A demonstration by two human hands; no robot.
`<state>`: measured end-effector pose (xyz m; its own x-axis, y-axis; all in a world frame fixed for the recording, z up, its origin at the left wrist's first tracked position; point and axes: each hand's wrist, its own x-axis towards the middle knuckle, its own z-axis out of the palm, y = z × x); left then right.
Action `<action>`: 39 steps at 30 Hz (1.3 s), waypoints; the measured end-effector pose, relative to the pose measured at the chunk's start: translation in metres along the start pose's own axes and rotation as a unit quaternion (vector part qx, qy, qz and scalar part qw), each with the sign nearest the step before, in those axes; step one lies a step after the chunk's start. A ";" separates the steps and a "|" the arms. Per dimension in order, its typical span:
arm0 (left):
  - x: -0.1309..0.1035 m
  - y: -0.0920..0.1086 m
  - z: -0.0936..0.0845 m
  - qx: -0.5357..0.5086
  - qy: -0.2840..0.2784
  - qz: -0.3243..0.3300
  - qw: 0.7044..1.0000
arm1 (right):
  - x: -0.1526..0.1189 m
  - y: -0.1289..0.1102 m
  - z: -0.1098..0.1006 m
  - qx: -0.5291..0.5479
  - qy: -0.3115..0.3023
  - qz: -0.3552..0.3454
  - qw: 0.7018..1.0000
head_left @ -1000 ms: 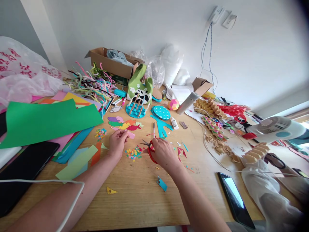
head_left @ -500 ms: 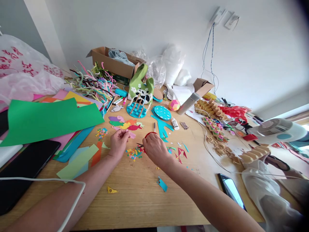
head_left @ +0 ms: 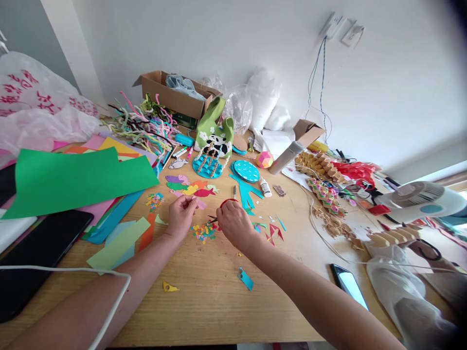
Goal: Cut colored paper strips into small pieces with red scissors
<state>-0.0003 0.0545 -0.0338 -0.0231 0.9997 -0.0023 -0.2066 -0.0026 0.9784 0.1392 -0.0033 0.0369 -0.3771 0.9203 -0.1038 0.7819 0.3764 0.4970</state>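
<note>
Head view: we note the left hand [head_left: 181, 215] with thumb and forefinger pinched together on a slip of pink paper [head_left: 200, 205], which juts out to the right of the fingertips. The right hand [head_left: 235, 219] is curled closed around red-handled scissors [head_left: 213, 219], blades pointing toward the left hand and apart from the slip (the fingers cover most of the handles, so we cannot tell how they sit in the loops). Between the hands we find a scatter of coloured paper dots [head_left: 203, 232]. Just beyond the left hand lie paper fish [head_left: 204, 193], purple, green, yellow and red among them; to its left, a heap of small paper bits [head_left: 155, 201] and an orange strip [head_left: 147, 233]. Beyond the right hand we log blue cut paper [head_left: 243, 189] and a white bottle [head_left: 266, 188]; to its right, red scraps [head_left: 276, 231]. Nearer us than that hand, a blue scrap [head_left: 245, 279] rests on the wooden table [head_left: 219, 306].
</note>
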 end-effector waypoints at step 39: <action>-0.001 0.002 0.001 0.001 -0.007 0.007 1.000 | -0.027 0.007 -0.008 0.056 -0.007 0.090 0.994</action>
<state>0.0001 0.0533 -0.0320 -0.0128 0.9998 0.0143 -0.2038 -0.0166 0.9789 0.1511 -0.0263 0.0497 -0.2209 0.9747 -0.0340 0.8866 0.2152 0.4093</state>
